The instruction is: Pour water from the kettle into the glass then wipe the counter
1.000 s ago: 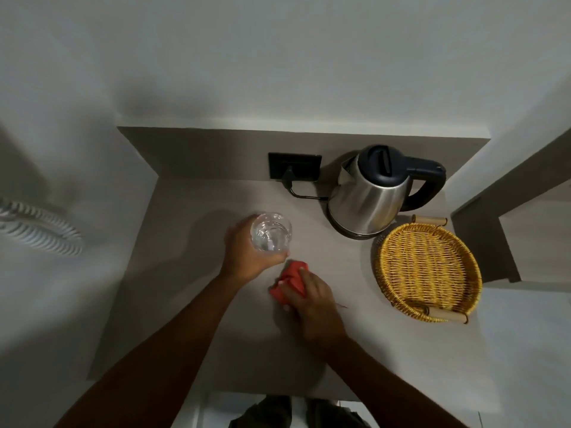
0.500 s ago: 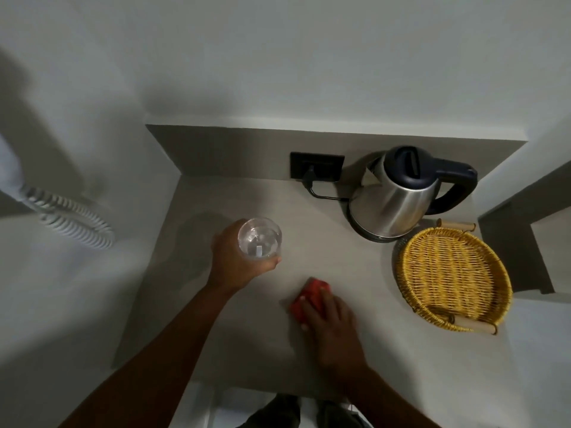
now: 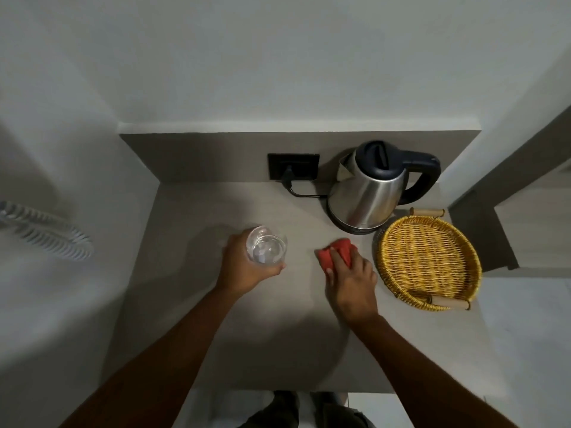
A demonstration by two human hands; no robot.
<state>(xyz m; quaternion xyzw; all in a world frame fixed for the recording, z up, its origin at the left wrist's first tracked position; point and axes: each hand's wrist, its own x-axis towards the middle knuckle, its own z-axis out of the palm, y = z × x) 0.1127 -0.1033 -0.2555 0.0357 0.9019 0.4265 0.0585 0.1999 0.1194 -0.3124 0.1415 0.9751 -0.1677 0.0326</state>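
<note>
A clear glass [image 3: 266,249] with water in it is held by my left hand [image 3: 244,264], which wraps its left side over the grey counter [image 3: 191,291]. My right hand [image 3: 350,281] presses a red cloth [image 3: 335,253] flat on the counter, fingers spread over it, just in front of the kettle. The steel kettle [image 3: 369,193] with its dark lid and handle stands upright on its base at the back right, plugged into the wall socket [image 3: 293,170].
A round yellow wicker tray [image 3: 429,261] with wooden handles lies right of the cloth, close to my right hand. The kettle's cord [image 3: 301,193] runs along the back. Walls close the counter at left and back. A coiled white cord [image 3: 46,233] hangs on the left.
My right hand has slid the red cloth to the right and further back, towards the kettle and the tray. My left hand keeps hold of the glass on the left.
</note>
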